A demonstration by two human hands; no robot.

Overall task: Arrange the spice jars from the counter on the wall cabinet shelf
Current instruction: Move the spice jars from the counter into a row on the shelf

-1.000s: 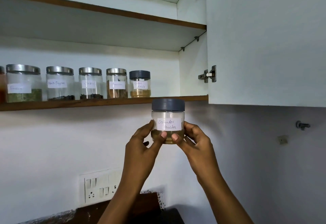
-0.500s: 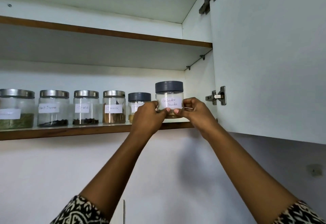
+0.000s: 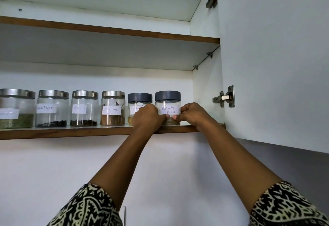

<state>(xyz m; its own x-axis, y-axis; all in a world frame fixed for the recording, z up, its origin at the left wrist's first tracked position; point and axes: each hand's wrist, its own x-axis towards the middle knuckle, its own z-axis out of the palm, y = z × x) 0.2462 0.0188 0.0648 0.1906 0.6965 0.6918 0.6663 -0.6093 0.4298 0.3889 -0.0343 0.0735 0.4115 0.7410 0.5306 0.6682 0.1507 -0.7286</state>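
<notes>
The coriander powder jar [image 3: 168,102], clear with a dark grey lid and a white label, stands on the lower cabinet shelf [image 3: 71,131] at the right end of the row. My left hand [image 3: 146,117] grips its left side and my right hand [image 3: 193,113] grips its right side, thumbs on the front. Directly to its left is another grey-lidded jar [image 3: 139,99], partly hidden by my left hand. Further left stand steel-lidded jars: cinnamon [image 3: 113,109], cloves [image 3: 84,109], black pepper [image 3: 52,109] and one with green contents [image 3: 17,110].
The white cabinet door [image 3: 274,56] stands open on the right, with hinges [image 3: 226,98] by the jar. An upper shelf [image 3: 110,30] runs above. A short stretch of shelf lies between the jar and the cabinet's right wall [image 3: 206,90].
Both hands lifted the coriander powder jar from below the shelf up onto it, and it now stands beside the other grey-lidded jar. The camera tilted upward and closer.
</notes>
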